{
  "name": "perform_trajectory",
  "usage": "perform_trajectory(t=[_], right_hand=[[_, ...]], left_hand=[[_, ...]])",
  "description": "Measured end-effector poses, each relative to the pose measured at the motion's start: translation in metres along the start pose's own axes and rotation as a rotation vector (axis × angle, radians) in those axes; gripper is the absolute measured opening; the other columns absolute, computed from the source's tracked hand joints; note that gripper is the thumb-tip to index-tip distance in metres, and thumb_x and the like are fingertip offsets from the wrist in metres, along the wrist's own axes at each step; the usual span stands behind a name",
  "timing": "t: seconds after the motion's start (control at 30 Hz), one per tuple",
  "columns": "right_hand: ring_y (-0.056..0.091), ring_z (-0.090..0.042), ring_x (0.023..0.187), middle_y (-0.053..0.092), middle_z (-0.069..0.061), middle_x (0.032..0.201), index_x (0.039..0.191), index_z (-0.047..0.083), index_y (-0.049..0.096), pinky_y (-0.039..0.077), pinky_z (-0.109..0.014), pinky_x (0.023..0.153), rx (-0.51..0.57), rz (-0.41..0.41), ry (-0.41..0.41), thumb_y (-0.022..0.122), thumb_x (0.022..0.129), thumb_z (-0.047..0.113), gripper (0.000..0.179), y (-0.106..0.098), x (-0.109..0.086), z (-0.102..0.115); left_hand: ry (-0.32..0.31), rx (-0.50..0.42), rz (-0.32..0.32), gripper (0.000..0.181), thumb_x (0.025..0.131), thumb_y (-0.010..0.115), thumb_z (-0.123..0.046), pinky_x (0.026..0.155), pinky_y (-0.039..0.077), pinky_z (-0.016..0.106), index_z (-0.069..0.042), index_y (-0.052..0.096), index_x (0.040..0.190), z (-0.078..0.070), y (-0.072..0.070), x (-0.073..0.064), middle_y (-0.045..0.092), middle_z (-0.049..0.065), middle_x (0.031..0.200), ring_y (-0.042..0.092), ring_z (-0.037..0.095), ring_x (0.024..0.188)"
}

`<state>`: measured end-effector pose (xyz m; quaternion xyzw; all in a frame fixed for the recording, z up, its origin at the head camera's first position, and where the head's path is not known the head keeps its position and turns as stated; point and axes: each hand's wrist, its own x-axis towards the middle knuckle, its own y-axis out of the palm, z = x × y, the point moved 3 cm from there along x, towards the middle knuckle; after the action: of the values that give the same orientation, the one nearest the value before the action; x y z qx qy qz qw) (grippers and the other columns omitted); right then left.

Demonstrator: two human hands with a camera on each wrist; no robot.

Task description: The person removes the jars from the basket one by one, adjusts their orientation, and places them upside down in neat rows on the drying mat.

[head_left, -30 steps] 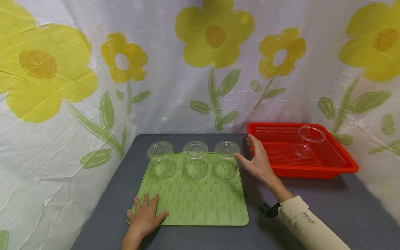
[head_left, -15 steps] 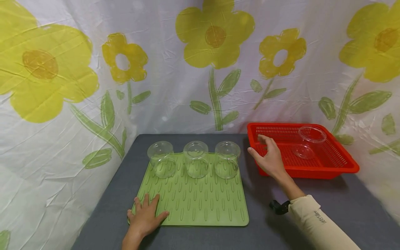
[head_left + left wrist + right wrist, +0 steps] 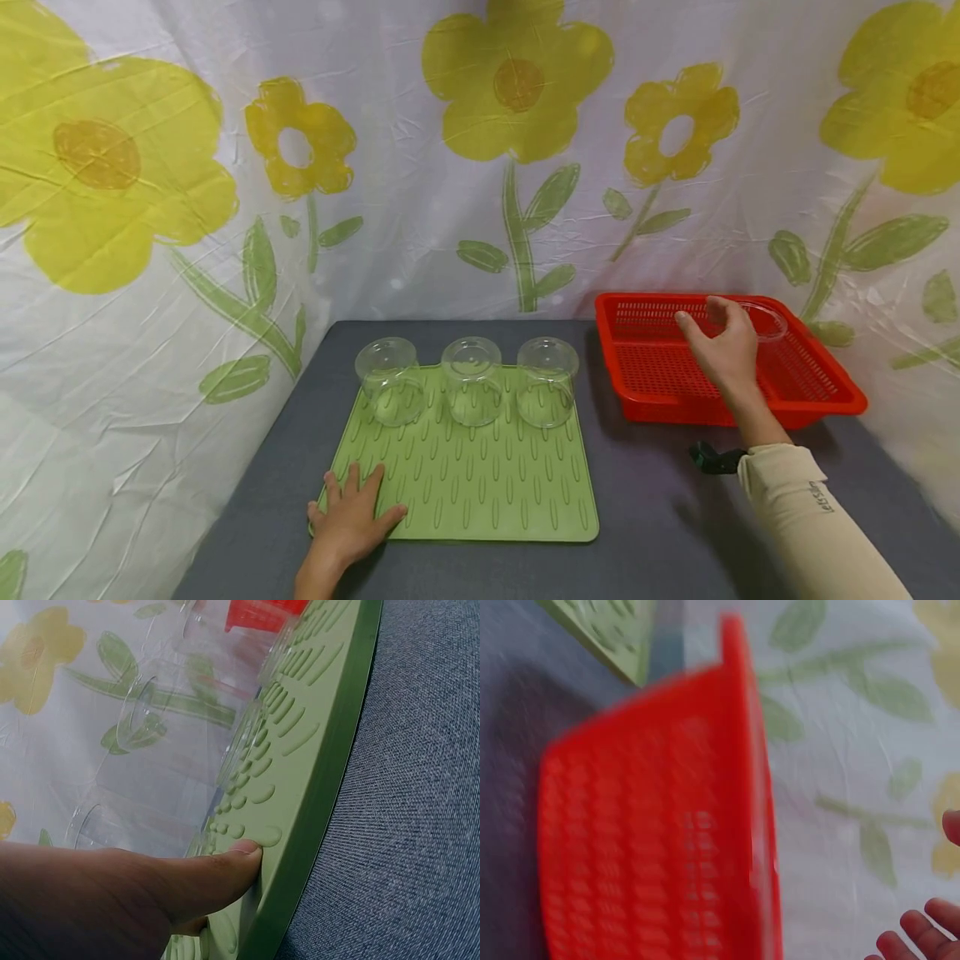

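My left hand (image 3: 348, 518) rests with spread fingers on the near left corner of a green ridged mat (image 3: 495, 492); in the left wrist view its thumb (image 3: 217, 877) presses the mat's surface. Along the mat's far edge stand three clear plastic containers, a left one (image 3: 390, 383), a middle one (image 3: 472, 383) and a right one (image 3: 547, 383). Over the red basket (image 3: 660, 408) my right hand (image 3: 727, 346) hovers, thumb and fingers apart, nothing seen between them. Behind it a clear container (image 3: 768, 323) in the basket is mostly hidden.
A dark grey table (image 3: 645, 517) carries the mat and the basket. The basket has a raised slotted wall and stands right of the mat. A white curtain (image 3: 405, 233) with yellow flowers hangs behind the table.
My right hand has left the right container on the mat and moved right, over the basket, to the container there. The left hand has stayed in place.
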<state>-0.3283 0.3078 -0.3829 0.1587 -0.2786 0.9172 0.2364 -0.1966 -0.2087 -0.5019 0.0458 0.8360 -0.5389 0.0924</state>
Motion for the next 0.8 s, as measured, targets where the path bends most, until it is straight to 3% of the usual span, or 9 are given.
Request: perform_trajectory(t=[0.27, 0.67, 0.8], right_hand=[[0.045, -0.040, 0.136, 0.049, -0.025, 0.147, 0.148, -0.002, 0.045, 0.035, -0.054, 0.115, -0.030, -0.050, 0.120, 0.062, 0.098, 0.037, 0.065, -0.031, 0.021, -0.023], [0.043, -0.035, 0.138, 0.045, -0.019, 0.153, 0.153, 0.001, 0.039, 0.036, -0.045, 0.119, -0.012, -0.105, 0.300, 0.060, 0.096, 0.044, 0.074, -0.047, 0.032, -0.053], [0.038, -0.038, 0.140, 0.038, -0.022, 0.157, 0.155, 0.000, 0.031, 0.033, -0.048, 0.120, -0.034, -0.071, 0.347, 0.059, 0.095, 0.048, 0.082, -0.054, 0.037, -0.059]], left_hand=[[-0.002, 0.009, 0.001, 0.085, 0.091, 0.070, -0.054, 0.101, 0.012, 0.091, -0.002, 0.042, 0.153, 0.001, -0.001, 0.000, 0.019, 0.044, 0.158, 0.003, 0.072, 0.142], [0.002, -0.014, -0.003, 0.085, 0.091, 0.070, -0.053, 0.101, 0.011, 0.091, -0.002, 0.042, 0.153, -0.002, -0.002, -0.001, 0.019, 0.044, 0.158, 0.002, 0.072, 0.142], [0.002, -0.024, -0.008, 0.083, 0.092, 0.070, -0.052, 0.101, 0.011, 0.091, -0.003, 0.042, 0.153, -0.004, -0.001, 0.000, 0.019, 0.043, 0.158, 0.002, 0.071, 0.143]])
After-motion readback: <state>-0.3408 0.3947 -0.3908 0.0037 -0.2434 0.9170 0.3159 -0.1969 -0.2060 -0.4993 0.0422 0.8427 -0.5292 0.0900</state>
